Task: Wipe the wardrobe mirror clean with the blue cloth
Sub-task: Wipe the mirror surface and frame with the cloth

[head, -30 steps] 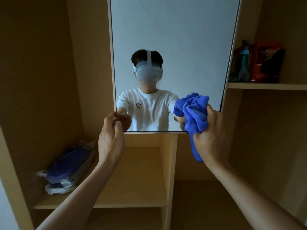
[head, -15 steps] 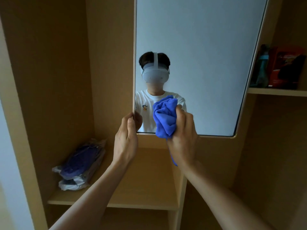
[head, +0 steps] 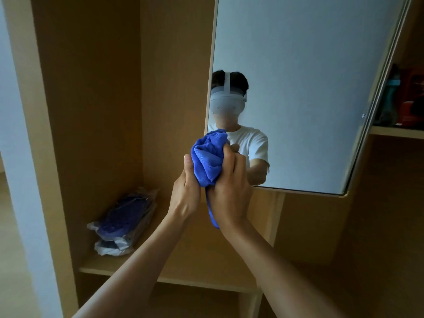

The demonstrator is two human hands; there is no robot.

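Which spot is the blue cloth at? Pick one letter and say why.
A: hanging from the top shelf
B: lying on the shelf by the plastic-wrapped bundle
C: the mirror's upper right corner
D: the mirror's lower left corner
D: the right hand grips the bunched blue cloth at the lower left corner of the mirror, well away from both shelves.

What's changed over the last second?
The right hand, gripping the crumpled blue cloth, swept left along the bottom edge of the tall wardrobe mirror, from its right corner to the left hand. The left hand stayed at the lower left corner.
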